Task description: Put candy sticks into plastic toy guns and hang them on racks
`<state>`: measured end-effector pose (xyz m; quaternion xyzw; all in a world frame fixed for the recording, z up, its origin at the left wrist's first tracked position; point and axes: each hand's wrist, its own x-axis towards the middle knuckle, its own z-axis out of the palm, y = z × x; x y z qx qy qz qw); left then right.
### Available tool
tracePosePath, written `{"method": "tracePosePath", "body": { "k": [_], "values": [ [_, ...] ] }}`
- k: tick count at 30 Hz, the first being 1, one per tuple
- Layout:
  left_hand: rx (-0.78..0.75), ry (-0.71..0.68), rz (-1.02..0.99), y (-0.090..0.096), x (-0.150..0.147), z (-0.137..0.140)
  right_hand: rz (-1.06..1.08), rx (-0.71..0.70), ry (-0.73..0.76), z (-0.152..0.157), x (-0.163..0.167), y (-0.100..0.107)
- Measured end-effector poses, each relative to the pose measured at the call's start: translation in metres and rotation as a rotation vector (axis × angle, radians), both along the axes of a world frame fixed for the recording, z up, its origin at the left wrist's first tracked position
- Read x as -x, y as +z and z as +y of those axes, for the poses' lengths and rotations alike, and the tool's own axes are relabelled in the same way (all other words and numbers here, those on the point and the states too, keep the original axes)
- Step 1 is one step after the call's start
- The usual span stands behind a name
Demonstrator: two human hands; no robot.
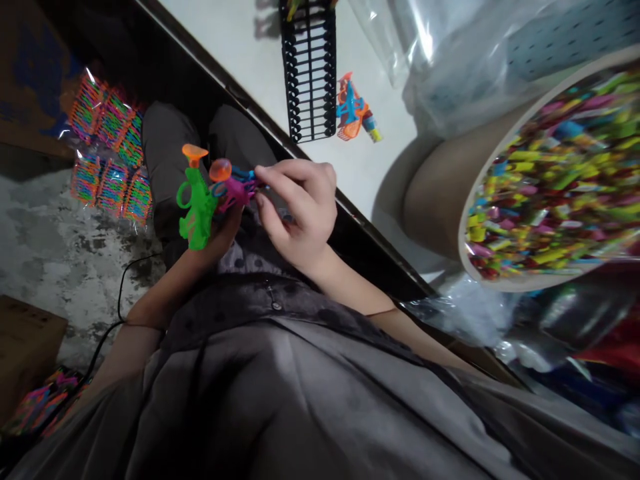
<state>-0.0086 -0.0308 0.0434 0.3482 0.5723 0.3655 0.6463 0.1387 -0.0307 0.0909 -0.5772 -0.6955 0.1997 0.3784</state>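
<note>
Over my lap, my left hand point(227, 230) holds a small bunch of plastic toys from behind; most of its fingers are hidden. Foremost is a bright green toy point(196, 212), shaped like a little gun, with a ring at its side and an orange cup-like end point(195, 155). Beside it are a purple toy point(235, 193) and blue parts, with another orange round end point(221, 170). My right hand point(305, 207) pinches the far end of the purple toy between thumb and fingertips. What exactly lies in that pinch is too small to make out.
A black slotted rack point(310, 80) lies on the white table point(240, 40), with a blue-and-orange toy point(354, 110) beside it. To the right, a tilted tub point(435, 200) holds many colourful small pieces. Bagged colourful toys point(110, 153) are at left, near a cardboard box point(30, 347) and black cable.
</note>
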Motion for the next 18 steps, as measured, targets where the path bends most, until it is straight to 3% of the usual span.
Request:
{"method": "tracePosePath", "body": {
  "k": [2, 4, 7, 10, 18],
  "values": [
    [-0.223, 0.051, 0.106, 0.009, -0.004, 0.002, -0.008, 0.070, 0.002, 0.001, -0.002, -0.001],
    [-0.319, 0.057, 0.099, 0.017, -0.007, 0.004, 0.010, 0.049, 0.005, 0.001, -0.003, 0.000],
    [-0.163, 0.043, -0.004, 0.023, -0.006, 0.008, 0.034, -0.108, 0.025, 0.002, -0.003, 0.003],
    [-0.024, 0.025, -0.056, 0.023, -0.001, 0.010, -0.013, -0.152, 0.062, 0.007, -0.006, 0.007],
    [-0.063, -0.096, 0.051, 0.027, 0.005, 0.015, 0.056, 0.069, 0.138, 0.012, -0.015, 0.002]
  ]
}}
